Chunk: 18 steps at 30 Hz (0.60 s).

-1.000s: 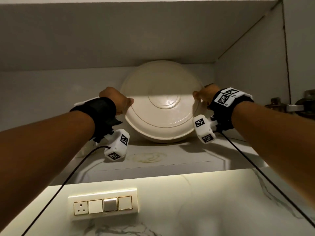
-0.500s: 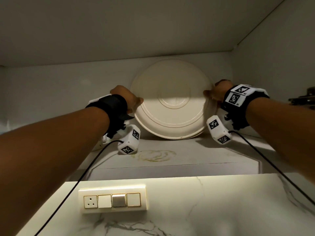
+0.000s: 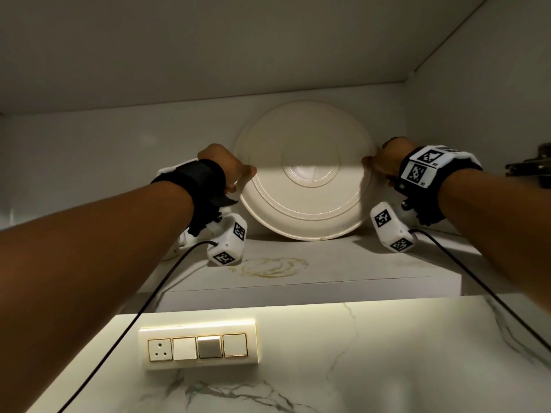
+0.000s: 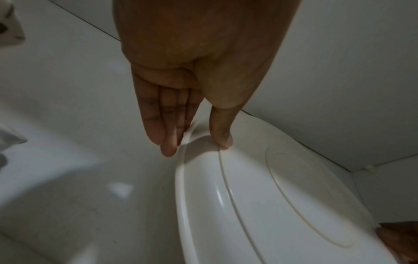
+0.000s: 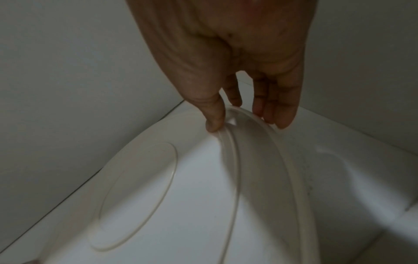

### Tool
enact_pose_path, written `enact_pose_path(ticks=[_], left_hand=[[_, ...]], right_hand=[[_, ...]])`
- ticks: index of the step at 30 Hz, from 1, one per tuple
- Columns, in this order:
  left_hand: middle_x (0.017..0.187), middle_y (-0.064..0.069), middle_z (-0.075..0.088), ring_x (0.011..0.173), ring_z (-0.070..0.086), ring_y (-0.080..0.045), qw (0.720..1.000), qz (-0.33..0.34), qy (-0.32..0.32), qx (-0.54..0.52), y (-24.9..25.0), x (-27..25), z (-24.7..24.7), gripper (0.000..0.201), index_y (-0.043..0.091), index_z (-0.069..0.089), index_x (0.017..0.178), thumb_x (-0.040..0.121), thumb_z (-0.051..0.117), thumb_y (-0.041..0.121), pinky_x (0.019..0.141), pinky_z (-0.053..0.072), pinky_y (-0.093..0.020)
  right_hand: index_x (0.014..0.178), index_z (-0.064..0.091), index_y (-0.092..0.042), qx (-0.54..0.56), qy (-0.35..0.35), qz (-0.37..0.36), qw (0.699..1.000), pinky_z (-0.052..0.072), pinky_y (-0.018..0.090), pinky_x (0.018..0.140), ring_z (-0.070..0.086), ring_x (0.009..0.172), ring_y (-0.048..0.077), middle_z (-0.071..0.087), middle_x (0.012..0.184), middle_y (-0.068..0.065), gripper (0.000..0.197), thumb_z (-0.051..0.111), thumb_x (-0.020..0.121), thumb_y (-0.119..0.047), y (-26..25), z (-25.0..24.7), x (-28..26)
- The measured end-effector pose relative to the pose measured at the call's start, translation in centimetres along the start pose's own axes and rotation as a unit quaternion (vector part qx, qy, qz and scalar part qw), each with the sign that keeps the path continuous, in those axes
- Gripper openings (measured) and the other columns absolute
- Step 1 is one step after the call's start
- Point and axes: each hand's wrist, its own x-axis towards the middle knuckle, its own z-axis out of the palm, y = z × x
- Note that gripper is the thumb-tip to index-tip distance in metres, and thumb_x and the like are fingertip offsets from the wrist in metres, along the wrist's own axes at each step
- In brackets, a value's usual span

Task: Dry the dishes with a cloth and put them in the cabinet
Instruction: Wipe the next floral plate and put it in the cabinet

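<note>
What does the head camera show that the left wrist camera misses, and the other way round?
Only the head view shows the switch panel on the marble wall, the yellowish stain on the cabinet shelf, and the whole right hand. Only the left wrist view shows the left hand from beneath: fingers straight behind the rim, thumb on the front. Both show the cream plate standing on edge, held on both sides.

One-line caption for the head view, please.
Left hand and right hand pinch the rim of a cream plate standing on edge on the cabinet shelf.
</note>
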Motion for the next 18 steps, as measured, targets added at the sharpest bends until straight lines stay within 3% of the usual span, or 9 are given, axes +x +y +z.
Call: enact_pose_path(ticks=[3,5,7,10,13,16,18], left_hand=[[0.068,-0.011,0.061,0.054,0.056,-0.022,0.999,-0.001,-0.013,0.035,-0.2,0.3,-0.1,0.034,0.003,0.063,0.078,0.076,0.076,0.035,0.041,0.048,-0.023],[0.07,-0.011,0.061,0.062,0.058,-0.024,0.999,0.0,-0.023,0.043,-0.2,0.3,-0.1,0.034,0.004,0.064,0.078,0.075,0.075,0.037,0.052,0.051,-0.027],[0.072,-0.011,0.058,0.065,0.057,-0.024,0.999,0.0,-0.029,0.045,-0.2,0.1,-0.2,0.033,0.006,0.061,0.075,0.077,0.074,0.037,0.052,0.048,-0.027],[0.076,-0.012,0.059,0.068,0.059,-0.025,0.997,0.002,-0.041,0.065,-0.1,0.0,-0.3,0.041,0.003,0.06,0.086,0.081,0.072,0.041,0.049,0.045,-0.027],[0.077,-0.013,0.058,0.067,0.058,-0.026,0.996,0.001,-0.051,0.075,-0.1,-0.2,-0.3,0.043,0.001,0.059,0.089,0.082,0.072,0.041,0.047,0.044,-0.029],[0.081,-0.014,0.06,0.067,0.059,-0.025,0.995,0.022,-0.054,0.082,0.3,-0.7,-0.8,0.046,0.0,0.059,0.092,0.083,0.07,0.044,0.048,0.046,-0.03],[0.08,-0.012,0.06,0.065,0.058,-0.023,0.994,0.031,-0.058,0.093,0.1,-1.6,-1.1,0.044,0.003,0.058,0.085,0.082,0.07,0.045,0.048,0.045,-0.03]], right_hand=[[0.097,0.054,-0.006,0.019,0.0,-0.006,1.0,0.046,0.039,0.081,0.056,0.088,0.032,0.056,0.096,0.016,0.037,0.064,0.088,-0.04,0.2,-0.2,-0.3],[0.1,0.055,-0.005,0.015,0.004,-0.007,1.0,0.042,0.039,0.08,0.052,0.087,0.031,0.056,0.096,0.017,0.044,0.063,0.086,-0.046,0.1,-0.4,-0.6],[0.102,0.056,-0.002,0.016,0.002,-0.001,1.0,0.04,0.039,0.081,0.052,0.088,0.031,0.059,0.098,0.018,0.054,0.062,0.083,-0.052,0.0,-0.4,-0.6],[0.099,0.061,0.001,0.016,-0.004,-0.004,1.0,0.048,0.037,0.084,0.062,0.089,0.034,0.062,0.089,0.015,0.052,0.061,0.085,-0.049,-0.2,-0.9,-1.4],[0.104,0.06,-0.001,0.011,0.009,-0.011,1.0,0.047,0.039,0.089,0.061,0.103,0.036,0.062,0.101,0.015,0.045,0.059,0.09,-0.043,0.0,-1.2,-1.7],[0.102,0.058,-0.004,0.02,0.009,-0.021,1.0,0.048,0.042,0.093,0.06,0.103,0.036,0.064,0.112,0.016,0.045,0.06,0.089,-0.047,-0.3,-1.7,-2.4],[0.111,0.059,-0.001,0.01,0.009,-0.043,0.999,0.047,0.04,0.091,0.059,0.106,0.037,0.062,0.118,0.018,0.052,0.059,0.089,-0.048,-0.8,-2.0,-3.5]])
